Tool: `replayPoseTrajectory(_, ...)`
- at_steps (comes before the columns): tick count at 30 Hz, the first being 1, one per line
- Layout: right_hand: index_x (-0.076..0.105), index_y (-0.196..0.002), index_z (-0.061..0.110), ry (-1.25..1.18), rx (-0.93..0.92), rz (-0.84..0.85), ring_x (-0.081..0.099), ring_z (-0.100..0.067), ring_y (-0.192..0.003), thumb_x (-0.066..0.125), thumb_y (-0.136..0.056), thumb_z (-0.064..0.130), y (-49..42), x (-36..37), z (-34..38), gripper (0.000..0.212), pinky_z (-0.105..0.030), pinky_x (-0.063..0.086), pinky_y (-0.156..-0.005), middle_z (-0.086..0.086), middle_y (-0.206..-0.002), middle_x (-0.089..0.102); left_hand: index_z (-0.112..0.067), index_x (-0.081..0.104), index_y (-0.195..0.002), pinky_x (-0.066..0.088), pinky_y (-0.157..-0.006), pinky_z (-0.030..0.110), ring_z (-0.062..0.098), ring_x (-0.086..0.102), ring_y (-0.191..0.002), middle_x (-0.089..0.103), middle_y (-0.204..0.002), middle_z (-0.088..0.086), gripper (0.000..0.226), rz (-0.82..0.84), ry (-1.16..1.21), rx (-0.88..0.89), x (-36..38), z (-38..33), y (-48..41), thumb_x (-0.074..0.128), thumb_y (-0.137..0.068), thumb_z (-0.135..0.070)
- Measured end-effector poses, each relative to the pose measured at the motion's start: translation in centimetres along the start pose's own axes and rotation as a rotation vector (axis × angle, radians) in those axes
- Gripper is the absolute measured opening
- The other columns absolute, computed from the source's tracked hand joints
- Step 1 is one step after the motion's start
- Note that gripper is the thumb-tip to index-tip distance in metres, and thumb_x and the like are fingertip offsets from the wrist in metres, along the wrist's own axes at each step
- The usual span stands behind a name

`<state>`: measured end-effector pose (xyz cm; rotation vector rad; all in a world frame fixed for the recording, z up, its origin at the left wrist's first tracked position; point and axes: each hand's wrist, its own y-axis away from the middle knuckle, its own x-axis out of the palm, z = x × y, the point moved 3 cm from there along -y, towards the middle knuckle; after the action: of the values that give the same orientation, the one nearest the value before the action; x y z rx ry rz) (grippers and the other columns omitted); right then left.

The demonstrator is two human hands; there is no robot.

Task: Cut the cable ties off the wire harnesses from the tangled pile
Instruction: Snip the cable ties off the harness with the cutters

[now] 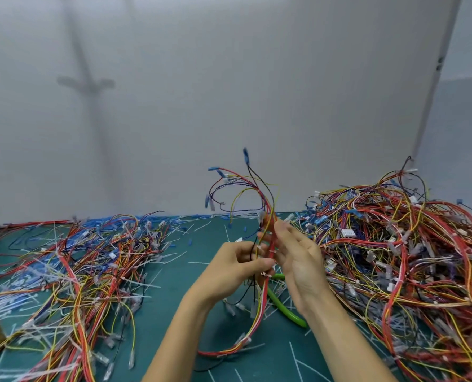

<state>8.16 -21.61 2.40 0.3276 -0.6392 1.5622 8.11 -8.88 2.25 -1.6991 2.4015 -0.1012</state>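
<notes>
**While both hands hold one harness up, piles sit on either side**

While the wire harness (260,306) stands up off the green cutting mat (171,312), the left hand (234,263) pinches it low down with fingers curled in. The right hand (300,260) grips the same red bundle a bit higher, thumb and fingertips closed round it. Its loose ends fan out above the hands, tipped with blue terminals (245,154), and its tail loops down onto the mat. A white cable tie (270,253) is on the bundle, right between the two hands.

On the right is the big tangled pile (408,257). A flatter heap of harnesses (91,266) lies on the left. Cut tie bits (174,257) are scattered all over. Under the right wrist lies a green tool handle (287,312), and I can't make out the tool's head.
</notes>
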Motion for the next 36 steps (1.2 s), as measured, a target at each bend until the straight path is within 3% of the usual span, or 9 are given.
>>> replayPoseTrajectory(4, 0.077, -0.101, 0.01, 0.006, -0.045, 0.077, 0.068, -0.014, -0.086, 0.063, -0.08, 0.023, -0.2, 0.0, -0.1, 0.028, -0.027, 0.056, -0.076, -0.008, -0.103, 0.074, -0.011, 0.066, -0.098, 0.051, -0.066, 0.019, 0.01, 0.062, -0.068, 0.068, -0.073, 0.003, 0.011, -0.014, -0.043, -0.014, -0.4, 0.0, 0.0, 0.061, -0.093, -0.003)
replayPoseTrajectory(9, 0.072, -0.108, 0.007, 0.03, -0.062, 0.099, 0.067, -0.018, -0.102, 0.045, -0.094, 0.007, -0.4, -0.4, -0.1, 0.03, -0.034, 0.048, -0.088, -0.009, -0.111, 0.072, 0.002, 0.065, -0.095, 0.047, -0.063, 0.014, 0.004, 0.058, -0.063, 0.065, -0.072, 0.001, 0.009, -0.076, -0.098, 0.023, -0.8, 0.2, 0.0, 0.059, -0.094, -0.004)
replayPoseTrajectory(14, 0.065, -0.123, 0.021, 0.28, 0.004, 0.15, 0.062, -0.013, -0.118, 0.063, -0.086, 0.016, -0.4, -0.5, -0.6, 0.038, -0.035, 0.046, -0.1, 0.005, -0.121, 0.07, -0.009, 0.071, -0.087, 0.052, -0.067, 0.017, 0.006, 0.065, -0.069, 0.072, -0.074, -0.001, 0.01, -0.305, 0.017, 0.16, -2.0, -0.6, 0.0, 0.063, -0.091, -0.003)
replayPoseTrajectory(17, 0.057, -0.131, 0.019, 0.411, 0.183, 0.329, 0.066, -0.015, -0.112, 0.071, -0.081, 0.014, 0.2, 0.0, -2.0, 0.052, -0.034, 0.05, -0.098, 0.005, -0.119, 0.071, -0.009, 0.072, -0.089, 0.053, -0.061, 0.018, 0.008, 0.067, -0.067, 0.075, -0.078, 0.002, 0.008, -0.453, 0.197, 0.163, -2.8, -0.6, 0.0, 0.066, -0.088, -0.005)
replayPoseTrajectory(23, 0.067, -0.113, 0.003, 0.647, 0.33, 0.517, 0.072, -0.02, -0.095, 0.067, -0.09, 0.011, 1.4, 0.1, -3.2, 0.025, -0.027, 0.056, -0.077, -0.009, -0.108, 0.074, -0.004, 0.07, -0.096, 0.053, -0.058, 0.015, 0.01, 0.07, -0.067, 0.075, -0.079, 0.003, 0.01, -0.611, 0.539, 0.119, -3.7, -0.6, -0.1, 0.063, -0.088, -0.003)
replayPoseTrajectory(27, 0.075, -0.088, 0.011, 0.496, 0.24, 0.398, 0.073, -0.019, -0.078, 0.069, -0.086, 0.01, 1.1, 0.4, -2.6, 0.006, -0.022, 0.054, -0.063, -0.012, -0.086, 0.076, -0.003, 0.067, -0.096, 0.054, -0.059, 0.014, 0.007, 0.069, -0.067, 0.075, -0.081, 0.002, 0.01, -0.625, 0.726, 0.156, -4.0, -1.0, -0.1, 0.059, -0.089, -0.003)
replayPoseTrajectory(31, 0.078, -0.08, 0.014, 0.355, 0.133, 0.286, 0.072, -0.017, -0.068, 0.072, -0.074, 0.025, 0.7, 0.6, -1.8, 0.014, -0.021, 0.054, -0.059, -0.01, -0.078, 0.075, -0.003, 0.066, -0.109, 0.059, -0.076, 0.021, 0.012, 0.072, -0.084, 0.075, -0.102, 0.008, 0.025, -0.488, 0.864, 0.134, -4.1, -1.3, 0.0, 0.047, -0.099, -0.016)
replayPoseTrajectory(33, 0.08, -0.081, 0.019, 0.348, 0.097, 0.251, 0.071, -0.02, -0.075, 0.073, -0.069, 0.029, 0.5, 0.4, -1.6, 0.016, -0.029, 0.056, -0.069, -0.008, -0.081, 0.076, 0.0, 0.063, -0.115, 0.057, -0.088, 0.028, 0.017, 0.071, -0.097, 0.072, -0.113, 0.012, 0.029, -0.413, 0.894, 0.161, -3.8, -1.6, 0.1, 0.041, -0.102, -0.014)
replayPoseTrajectory(36, 0.075, -0.102, 0.02, 0.404, 0.133, 0.364, 0.067, -0.03, -0.103, 0.086, -0.064, 0.028, 0.5, 0.0, -1.7, 0.04, -0.045, 0.051, -0.093, -0.007, -0.107, 0.074, 0.003, 0.062, -0.113, 0.058, -0.084, 0.027, 0.019, 0.071, -0.098, 0.073, -0.108, 0.012, 0.026, -0.414, 0.92, 0.225, -3.6, -1.9, 0.0, 0.043, -0.099, -0.008)
